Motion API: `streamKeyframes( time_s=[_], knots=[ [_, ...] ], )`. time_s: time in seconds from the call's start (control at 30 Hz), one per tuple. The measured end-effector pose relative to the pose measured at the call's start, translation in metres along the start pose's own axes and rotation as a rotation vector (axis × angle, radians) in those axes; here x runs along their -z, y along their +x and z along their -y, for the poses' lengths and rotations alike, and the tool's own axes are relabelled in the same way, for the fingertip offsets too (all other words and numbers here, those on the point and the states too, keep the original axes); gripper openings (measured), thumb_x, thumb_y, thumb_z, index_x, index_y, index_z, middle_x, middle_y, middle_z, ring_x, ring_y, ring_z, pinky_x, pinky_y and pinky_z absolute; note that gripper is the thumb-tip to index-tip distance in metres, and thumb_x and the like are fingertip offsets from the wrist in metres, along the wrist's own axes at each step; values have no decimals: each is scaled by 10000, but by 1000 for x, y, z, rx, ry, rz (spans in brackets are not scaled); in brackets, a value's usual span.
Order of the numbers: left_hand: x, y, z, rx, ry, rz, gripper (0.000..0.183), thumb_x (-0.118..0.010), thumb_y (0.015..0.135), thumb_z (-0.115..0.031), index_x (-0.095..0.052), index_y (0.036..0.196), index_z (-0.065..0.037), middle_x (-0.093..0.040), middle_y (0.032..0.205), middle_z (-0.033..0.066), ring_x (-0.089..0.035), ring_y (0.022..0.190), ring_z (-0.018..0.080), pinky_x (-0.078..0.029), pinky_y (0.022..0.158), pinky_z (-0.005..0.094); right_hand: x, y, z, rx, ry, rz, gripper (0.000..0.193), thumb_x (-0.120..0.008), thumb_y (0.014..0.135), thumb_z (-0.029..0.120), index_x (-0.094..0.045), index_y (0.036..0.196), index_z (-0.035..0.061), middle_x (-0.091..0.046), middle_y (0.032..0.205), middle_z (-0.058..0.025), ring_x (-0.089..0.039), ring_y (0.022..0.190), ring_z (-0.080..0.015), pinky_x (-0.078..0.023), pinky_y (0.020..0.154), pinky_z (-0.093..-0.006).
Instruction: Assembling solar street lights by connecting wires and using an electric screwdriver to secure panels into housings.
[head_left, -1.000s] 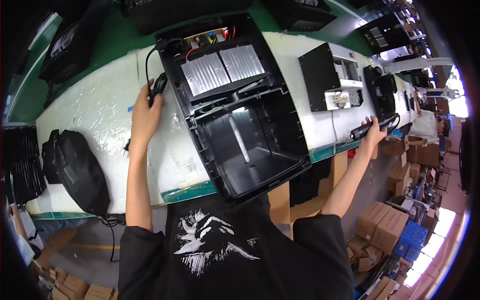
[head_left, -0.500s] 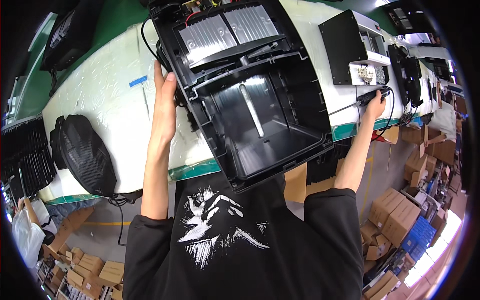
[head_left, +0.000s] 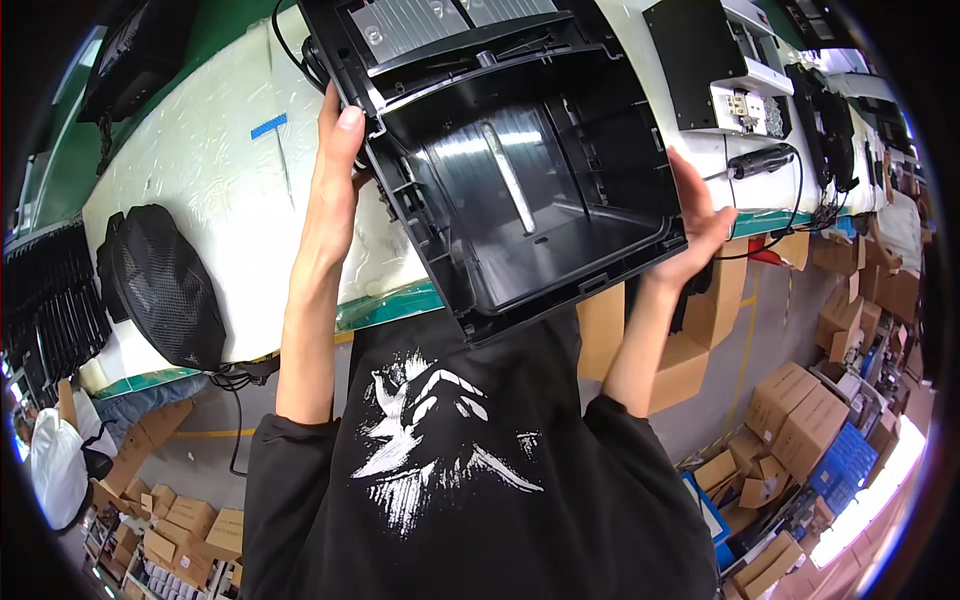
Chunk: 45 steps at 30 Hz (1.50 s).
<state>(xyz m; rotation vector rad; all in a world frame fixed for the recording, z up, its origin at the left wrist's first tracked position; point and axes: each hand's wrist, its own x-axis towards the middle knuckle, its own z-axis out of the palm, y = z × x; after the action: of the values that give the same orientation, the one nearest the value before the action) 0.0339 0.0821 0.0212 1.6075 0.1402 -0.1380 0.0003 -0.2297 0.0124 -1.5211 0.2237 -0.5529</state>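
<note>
One open black housing (head_left: 465, 185), deep and tray-like with silvery ribbed panels (head_left: 405, 32) in its far section, placed at the near edge of a white-covered bench (head_left: 225, 195) and jutting beyond it; left hand (head_left: 334, 195) gripping the housing's left wall, thumb near the rim. Right hand (head_left: 695, 238) open, digits spread, against the housing's right wall by the near corner, firmness of hold not discernible. Right of the housing: one black handheld tool (head_left: 762, 161), corded, and one black-and-white unit (head_left: 697, 65); left of it: one black mesh bag (head_left: 165, 285).
</note>
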Motion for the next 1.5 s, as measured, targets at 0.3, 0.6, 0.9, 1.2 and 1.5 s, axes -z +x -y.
streamKeyframes(
  time_s=[0.3,0.6,0.9,1.2,1.5],
  knots=[
    [-6,-1,-12,26,-44,47,928,-439,789,-652,-108,1454,-95,-182,1463,198,-172,1353,344,-214,1053,499,-42,-22,15,-203,310,-216,753,-208,912,555,-584,1032,-86,-624,977,-146,-566,930,-228,-443,864,-329],
    [-21,-23,10,309,-675,187,545,-452,638,-175,-534,1113,79,-616,1046,162,-591,962,244,-466,887,341,-64,12,146,869,-427,254,645,-429,843,467,-620,902,-146,-648,873,-254,-660,833,-341,-523,764,-375],
    [-158,51,-107,242,-699,471,445,-452,597,-171,-573,960,55,-626,867,158,-592,807,288,-490,820,371,-40,54,264,1092,-592,-155,607,-337,925,395,-545,1033,-165,-608,944,-292,-625,918,-326,-506,827,-407],
    [-325,230,-240,508,-1018,901,485,-432,617,-176,-541,1034,47,-575,1086,197,-538,1038,344,-405,956,431,-42,310,310,996,-1281,-307,440,-557,809,451,-694,943,55,-674,752,-114,-623,677,-202,-468,659,-279],
    [-460,344,-169,724,-1188,1018,511,-315,772,-240,-444,1182,35,-469,1262,223,-456,1169,377,-326,1001,536,-18,513,229,796,-1497,40,508,-486,807,496,-679,953,49,-648,800,-201,-619,798,-369,-471,745,-389]
  ],
)
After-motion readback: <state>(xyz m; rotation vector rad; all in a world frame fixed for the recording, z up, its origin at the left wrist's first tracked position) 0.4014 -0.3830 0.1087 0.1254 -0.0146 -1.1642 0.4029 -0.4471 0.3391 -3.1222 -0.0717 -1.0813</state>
